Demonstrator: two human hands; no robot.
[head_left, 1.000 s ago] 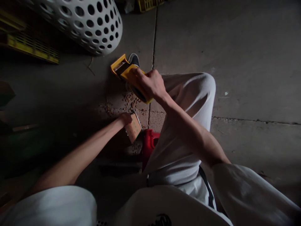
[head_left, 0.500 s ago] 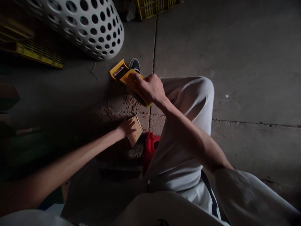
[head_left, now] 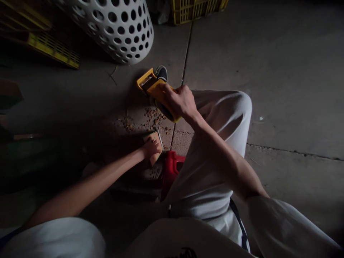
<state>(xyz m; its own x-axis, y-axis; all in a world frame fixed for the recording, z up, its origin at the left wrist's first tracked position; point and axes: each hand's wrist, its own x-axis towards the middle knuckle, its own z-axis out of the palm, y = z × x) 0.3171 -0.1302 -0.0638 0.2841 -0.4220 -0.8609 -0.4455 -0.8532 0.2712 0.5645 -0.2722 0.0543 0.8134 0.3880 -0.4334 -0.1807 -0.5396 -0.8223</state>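
Observation:
My right hand (head_left: 180,101) grips a yellow hand tool (head_left: 153,87) with a dark slot at its far end, held just above the concrete floor beyond my right knee. Lower down, my left hand (head_left: 150,147) holds a small tan block (head_left: 157,144) with rows of dots, close to the floor beside a red plastic stool (head_left: 171,171). Brown crumbs or shavings (head_left: 150,117) lie scattered on the floor between the two hands. A dark shoe tip (head_left: 162,72) shows just past the yellow tool.
A white perforated plastic basket (head_left: 120,25) lies on its side at the top left. Yellow crates stand at the far left (head_left: 53,52) and top centre (head_left: 196,9). Floor joints cross the concrete; the left side is dark, with dim shapes.
The view shifted, so everything sits slightly further right. My left hand has closed more over the tan block, covering its dotted face. The right hand keeps its grip on the yellow tool.

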